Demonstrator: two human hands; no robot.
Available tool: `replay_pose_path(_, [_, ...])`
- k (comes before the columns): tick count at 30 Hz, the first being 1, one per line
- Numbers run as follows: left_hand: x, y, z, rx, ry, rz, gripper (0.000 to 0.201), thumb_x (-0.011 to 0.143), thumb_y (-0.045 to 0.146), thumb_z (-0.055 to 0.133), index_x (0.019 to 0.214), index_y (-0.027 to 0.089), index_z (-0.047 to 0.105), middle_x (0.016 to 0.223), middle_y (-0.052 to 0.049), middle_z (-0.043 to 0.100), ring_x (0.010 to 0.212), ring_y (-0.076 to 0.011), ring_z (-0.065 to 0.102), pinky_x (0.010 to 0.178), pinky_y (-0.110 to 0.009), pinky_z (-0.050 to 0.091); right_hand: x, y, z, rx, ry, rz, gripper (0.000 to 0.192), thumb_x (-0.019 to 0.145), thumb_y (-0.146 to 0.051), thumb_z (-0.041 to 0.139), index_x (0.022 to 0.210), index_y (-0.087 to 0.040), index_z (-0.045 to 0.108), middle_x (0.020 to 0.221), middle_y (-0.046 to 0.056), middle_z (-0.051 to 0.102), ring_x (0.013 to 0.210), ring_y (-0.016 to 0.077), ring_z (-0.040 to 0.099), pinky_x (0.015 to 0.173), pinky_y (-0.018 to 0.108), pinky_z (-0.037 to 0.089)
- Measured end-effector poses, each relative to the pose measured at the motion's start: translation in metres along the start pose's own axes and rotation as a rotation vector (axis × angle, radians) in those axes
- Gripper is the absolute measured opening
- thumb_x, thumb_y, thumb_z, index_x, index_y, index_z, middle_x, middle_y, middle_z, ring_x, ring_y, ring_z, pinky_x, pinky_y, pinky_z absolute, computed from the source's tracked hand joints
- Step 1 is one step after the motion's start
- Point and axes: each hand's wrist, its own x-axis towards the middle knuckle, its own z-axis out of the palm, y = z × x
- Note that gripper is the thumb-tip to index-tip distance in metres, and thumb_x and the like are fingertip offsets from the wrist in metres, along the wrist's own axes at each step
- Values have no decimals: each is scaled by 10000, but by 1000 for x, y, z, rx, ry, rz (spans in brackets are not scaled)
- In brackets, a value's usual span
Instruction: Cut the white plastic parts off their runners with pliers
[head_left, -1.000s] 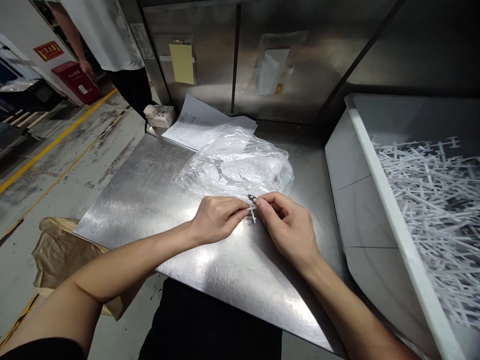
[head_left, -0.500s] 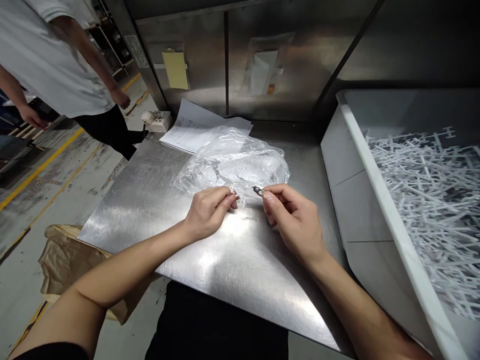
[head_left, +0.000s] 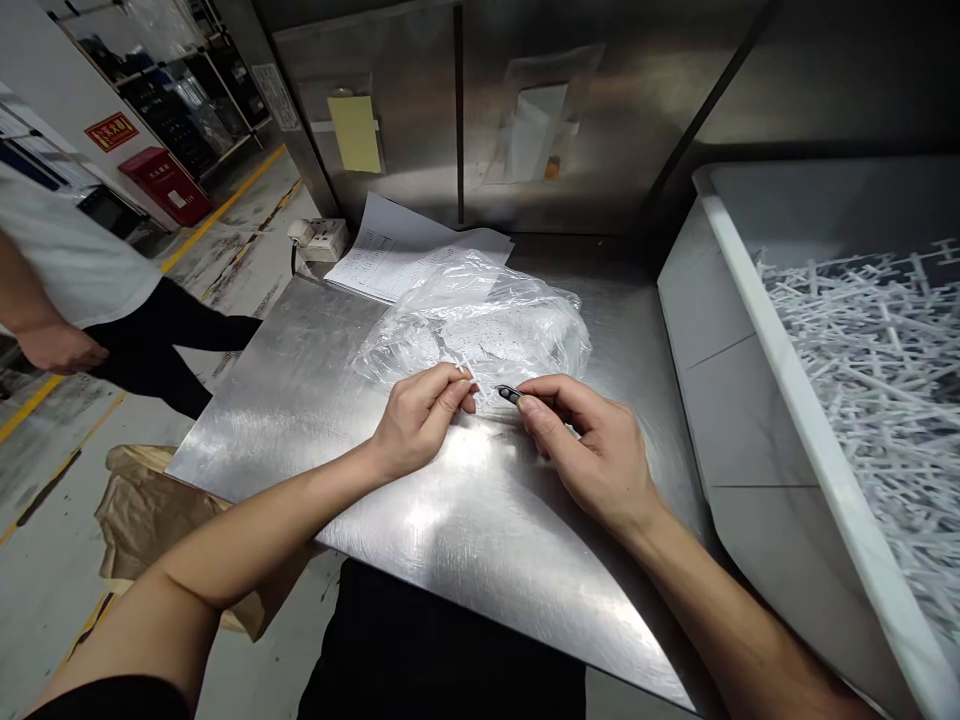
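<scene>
My left hand (head_left: pixel 421 418) is closed, its thumb and fingers pinching a small white branched plastic piece (head_left: pixel 481 385). Close by on the right, my right hand (head_left: pixel 592 440) grips a small dark nail clipper (head_left: pixel 509 394), its tip pointing left at the white piece. A narrow gap seems to lie between the two. Just behind both hands, a clear plastic bag (head_left: pixel 517 325) with many tiny white bits in it lies on the metal table (head_left: pixel 420 560).
On the right stands a grey bin (head_left: pixel 720 420) heaped with white plastic sprues (head_left: pixel 885 370). Printed sheets (head_left: pixel 382 250) and a power socket (head_left: pixel 324 240) are at the back. Brown paper (head_left: pixel 142 510) sits below the table's left edge. A person (head_left: pixel 67 270) walks at far left.
The clipper has turned in my right hand and moved slightly left, nearer the white piece. My left hand keeps its pinch. The walking person has moved left and nearer.
</scene>
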Motion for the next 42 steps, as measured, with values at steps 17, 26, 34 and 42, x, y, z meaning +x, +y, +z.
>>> replay_pose_path(17, [-2,2,2,32,-9,10,335,1169,342,510,911,195,664,830,-15,741,740,-128,695,729,-254,548,-1,-1,3,-147,45,-121,167,1076,-350,658,1092,-227,770,924,28,803,700,171,674,651,319,500])
replay_pose_path(26, [-1,1,5,32,-35,-62,338,1168,362,513,926,197,683,827,-10,751,740,-127,700,727,-251,543,1,3,6,-94,23,-20,202,1075,-382,647,1020,-227,764,838,18,777,709,184,681,656,317,497])
replay_pose_path(34, [2,2,3,60,-49,-117,299,1152,357,545,957,198,707,820,6,774,740,-121,718,758,-250,537,4,3,3,21,15,100,262,1049,-431,670,947,-208,761,739,19,715,727,198,686,590,299,464])
replay_pose_path(42, [1,1,2,67,-43,-88,320,1156,360,525,931,198,684,812,-3,748,757,-137,718,783,-270,538,-1,-4,1,40,-40,2,206,1050,-395,676,1039,-219,781,814,15,747,714,180,680,622,310,480])
